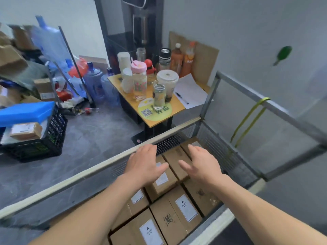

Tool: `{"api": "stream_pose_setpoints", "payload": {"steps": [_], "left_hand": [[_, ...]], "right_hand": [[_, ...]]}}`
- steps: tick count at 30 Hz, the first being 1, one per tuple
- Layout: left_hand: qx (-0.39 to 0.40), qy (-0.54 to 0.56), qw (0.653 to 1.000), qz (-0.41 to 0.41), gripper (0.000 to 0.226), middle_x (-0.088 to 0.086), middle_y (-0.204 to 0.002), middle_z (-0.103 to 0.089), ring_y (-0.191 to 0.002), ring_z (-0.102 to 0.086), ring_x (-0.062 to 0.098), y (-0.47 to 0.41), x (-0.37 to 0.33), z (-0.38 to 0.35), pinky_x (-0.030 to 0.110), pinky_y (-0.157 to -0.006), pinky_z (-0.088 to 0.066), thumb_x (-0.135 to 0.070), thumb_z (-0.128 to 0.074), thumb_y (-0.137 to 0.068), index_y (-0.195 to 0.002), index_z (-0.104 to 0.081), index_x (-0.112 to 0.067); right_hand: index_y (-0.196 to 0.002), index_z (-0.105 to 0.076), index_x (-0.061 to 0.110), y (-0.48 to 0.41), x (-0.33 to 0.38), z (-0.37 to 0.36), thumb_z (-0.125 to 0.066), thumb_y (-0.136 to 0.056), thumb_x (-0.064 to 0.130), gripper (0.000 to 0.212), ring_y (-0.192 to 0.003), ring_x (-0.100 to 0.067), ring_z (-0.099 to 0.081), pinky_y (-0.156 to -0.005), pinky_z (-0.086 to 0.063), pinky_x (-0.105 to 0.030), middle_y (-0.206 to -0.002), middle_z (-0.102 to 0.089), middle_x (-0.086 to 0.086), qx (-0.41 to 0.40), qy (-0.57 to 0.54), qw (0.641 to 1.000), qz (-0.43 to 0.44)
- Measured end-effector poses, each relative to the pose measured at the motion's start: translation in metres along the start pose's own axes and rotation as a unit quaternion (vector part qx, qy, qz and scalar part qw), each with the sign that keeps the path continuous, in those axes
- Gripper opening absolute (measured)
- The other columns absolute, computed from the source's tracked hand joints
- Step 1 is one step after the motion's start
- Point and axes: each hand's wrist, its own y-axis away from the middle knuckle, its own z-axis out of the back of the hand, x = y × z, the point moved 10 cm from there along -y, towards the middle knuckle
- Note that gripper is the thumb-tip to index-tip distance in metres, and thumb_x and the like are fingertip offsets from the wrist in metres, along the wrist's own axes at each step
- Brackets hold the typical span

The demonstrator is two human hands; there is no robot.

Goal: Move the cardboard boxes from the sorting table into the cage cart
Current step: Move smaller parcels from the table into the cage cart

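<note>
Several brown cardboard boxes, some with white "HEAVY" labels, lie packed in the wire cage cart (208,96). One box (163,183) sits on top of the lower layer, another box (174,160) beside it. My left hand (143,163) hovers open over the upper box, fingers spread, holding nothing. My right hand (200,163) is open as well, just right of the same boxes. Both forearms reach in over the cart's near rail. The sorting table is out of view.
A small yellow table (159,121) crowded with bottles, cups, paper and a pen stands beyond the cart's far rail (99,170). A black crate (53,138) with a blue lid and parcel sits left. Water jugs and cardboard clutter the far left; a grey wall is right.
</note>
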Motion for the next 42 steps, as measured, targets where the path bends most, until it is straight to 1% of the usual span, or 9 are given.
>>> {"api": "stream_pose_setpoints", "payload": {"steps": [2,3,8,18,21,26,31,36,42], "left_hand": [[-0.023,-0.004,0.999,-0.026,0.056,-0.005,-0.135,-0.053,-0.125,-0.047,0.017,0.005,-0.027,0.024,0.037,-0.099,-0.043,-0.06,-0.054,-0.09,-0.132,-0.048,-0.023],[-0.032,-0.003,0.999,-0.039,0.056,-0.006,-0.134,-0.053,-0.125,-0.047,0.016,0.008,-0.04,0.033,0.037,-0.099,-0.044,-0.061,-0.053,-0.09,-0.131,-0.048,-0.023],[-0.059,-0.013,0.993,-0.099,0.07,-0.005,-0.147,-0.046,-0.137,-0.04,0.016,0.033,-0.112,0.066,0.043,-0.111,-0.04,-0.063,-0.051,-0.092,-0.146,-0.041,-0.02],[-0.073,-0.046,0.98,-0.178,0.075,-0.001,-0.156,-0.039,-0.146,-0.032,0.018,0.117,-0.248,0.079,0.045,-0.116,-0.037,-0.065,-0.049,-0.094,-0.151,-0.038,-0.018],[-0.079,-0.052,0.975,-0.2,0.076,-0.001,-0.157,-0.039,-0.146,-0.032,0.018,0.141,-0.285,0.079,0.044,-0.116,-0.037,-0.067,-0.047,-0.094,-0.152,-0.036,-0.019],[-0.094,-0.05,0.965,-0.241,0.072,-0.001,-0.153,-0.043,-0.144,-0.035,0.018,0.177,-0.342,0.081,0.042,-0.113,-0.038,-0.066,-0.049,-0.094,-0.148,-0.041,-0.019],[-0.09,-0.043,0.95,-0.294,0.081,0.0,-0.159,-0.037,-0.148,-0.03,0.018,0.2,-0.392,0.077,0.044,-0.117,-0.036,-0.067,-0.049,-0.093,-0.155,-0.033,-0.018],[-0.076,-0.038,0.931,-0.355,0.077,-0.001,-0.156,-0.04,-0.145,-0.034,0.018,0.227,-0.438,0.077,0.04,-0.115,-0.036,-0.066,-0.052,-0.092,-0.151,-0.038,-0.018],[-0.045,-0.032,0.904,-0.424,0.075,-0.002,-0.155,-0.04,-0.144,-0.035,0.017,0.261,-0.466,0.067,0.039,-0.112,-0.038,-0.067,-0.05,-0.091,-0.148,-0.04,-0.018]], "right_hand": [[-0.142,-0.046,0.017,0.014,-0.006,0.028,-0.052,-0.098,0.055,0.058,-0.133,-0.023,-0.048,-0.109,-0.042,-0.038,-0.144,-0.054,-0.003,-0.021,0.008,1.0,-0.006],[-0.14,-0.048,0.017,0.021,-0.011,0.04,-0.051,-0.097,0.057,0.059,-0.132,-0.023,-0.049,-0.108,-0.043,-0.039,-0.142,-0.055,-0.003,-0.031,0.012,0.999,-0.012],[-0.139,-0.048,0.015,0.067,-0.043,0.101,-0.05,-0.096,0.06,0.063,-0.133,-0.024,-0.048,-0.105,-0.044,-0.039,-0.142,-0.055,-0.004,-0.081,0.022,0.996,-0.037],[-0.136,-0.052,0.016,0.185,-0.114,0.193,-0.049,-0.095,0.064,0.063,-0.123,-0.025,-0.057,-0.09,-0.047,-0.036,-0.137,-0.06,-0.004,-0.156,0.005,0.985,-0.079],[-0.132,-0.055,0.012,0.22,-0.135,0.214,-0.051,-0.094,0.064,0.064,-0.125,-0.026,-0.056,-0.096,-0.049,-0.039,-0.137,-0.059,-0.005,-0.177,0.002,0.98,-0.093],[-0.129,-0.057,0.011,0.274,-0.164,0.245,-0.053,-0.094,0.062,0.062,-0.121,-0.027,-0.058,-0.093,-0.05,-0.04,-0.134,-0.061,-0.006,-0.202,0.005,0.972,-0.124],[-0.131,-0.056,0.01,0.332,-0.191,0.27,-0.053,-0.094,0.061,0.062,-0.122,-0.027,-0.057,-0.093,-0.049,-0.039,-0.134,-0.061,-0.006,-0.23,0.017,0.958,-0.173],[-0.13,-0.056,0.01,0.39,-0.216,0.289,-0.053,-0.093,0.063,0.064,-0.12,-0.028,-0.058,-0.093,-0.051,-0.041,-0.132,-0.062,-0.007,-0.253,0.026,0.935,-0.248],[-0.127,-0.058,0.015,0.456,-0.22,0.288,-0.053,-0.092,0.064,0.06,-0.12,-0.027,-0.058,-0.095,-0.049,-0.04,-0.131,-0.062,-0.006,-0.268,0.036,0.904,-0.33]]}}
